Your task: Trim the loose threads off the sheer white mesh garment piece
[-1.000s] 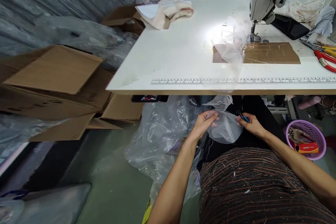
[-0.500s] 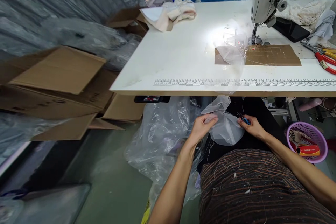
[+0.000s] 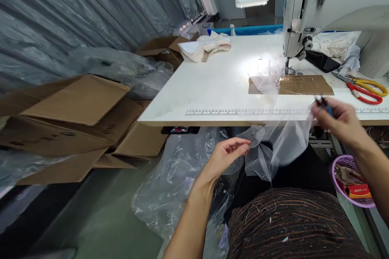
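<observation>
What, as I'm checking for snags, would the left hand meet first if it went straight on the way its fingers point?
For the left hand, most likely the sheer white cloth just past its fingertips; depth is unclear, so it may be touching.

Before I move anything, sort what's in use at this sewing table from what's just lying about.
Seemingly in use:
- sheer fabric, at the left hand
- blurred blue tool, in the right hand
- sewing machine

Apparently lying about:
- red-handled scissors
- cream bundle
- cardboard box

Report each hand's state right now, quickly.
Left hand: closed, pinching sheer fabric.
Right hand: closed on small blue tool and the same fabric, blurred.
</observation>
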Demonstrator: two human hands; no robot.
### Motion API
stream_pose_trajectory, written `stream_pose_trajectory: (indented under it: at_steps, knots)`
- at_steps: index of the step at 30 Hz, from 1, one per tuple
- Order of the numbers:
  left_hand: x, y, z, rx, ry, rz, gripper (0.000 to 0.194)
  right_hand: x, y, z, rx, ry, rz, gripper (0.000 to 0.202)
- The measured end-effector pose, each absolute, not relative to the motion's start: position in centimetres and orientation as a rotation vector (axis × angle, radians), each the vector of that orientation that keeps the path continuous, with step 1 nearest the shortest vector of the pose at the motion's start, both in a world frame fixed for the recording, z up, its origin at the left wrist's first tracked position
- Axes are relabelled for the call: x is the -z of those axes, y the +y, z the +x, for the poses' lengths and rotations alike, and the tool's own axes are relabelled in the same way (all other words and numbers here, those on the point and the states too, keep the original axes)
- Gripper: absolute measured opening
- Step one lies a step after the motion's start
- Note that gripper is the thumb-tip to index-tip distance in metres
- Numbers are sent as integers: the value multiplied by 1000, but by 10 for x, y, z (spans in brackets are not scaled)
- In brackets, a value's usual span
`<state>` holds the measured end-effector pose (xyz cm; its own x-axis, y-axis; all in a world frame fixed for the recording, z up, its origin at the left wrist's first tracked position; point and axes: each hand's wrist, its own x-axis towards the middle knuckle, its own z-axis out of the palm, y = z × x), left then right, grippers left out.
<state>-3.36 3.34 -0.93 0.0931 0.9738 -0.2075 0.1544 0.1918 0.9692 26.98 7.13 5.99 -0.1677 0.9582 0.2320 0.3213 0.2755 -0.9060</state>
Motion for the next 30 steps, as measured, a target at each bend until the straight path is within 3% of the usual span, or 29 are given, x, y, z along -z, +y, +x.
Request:
stream_pose_trajectory:
  at_steps: [4, 10, 13, 17, 23, 28, 30]
  knots:
    - [20, 49, -27, -1201, 1595, 1294, 38, -77, 119, 315, -290, -1500, -1408, 31]
    - [34, 50, -15, -1243, 1574, 1460, 44, -61, 122, 334, 75, -1538, -1591, 23]
    - [35, 49, 3, -1265, 1618, 1555, 35, -53, 96, 310, 178, -1565, -1435, 24]
    - [32, 48, 23, -1304, 1513, 1553, 15, -35, 58, 264, -232, -1691, -1204, 23]
    - [13, 30, 13, -986, 924, 1039, 34, 5, 34, 216, -596, -1827, -873, 20]
    - [1, 16, 1, -886, 872, 907, 36, 21, 21, 193, -1031, -1754, -888, 35]
    - [2, 14, -5, -842, 875, 915, 34, 21, 15, 190, -1156, -1682, -923, 30]
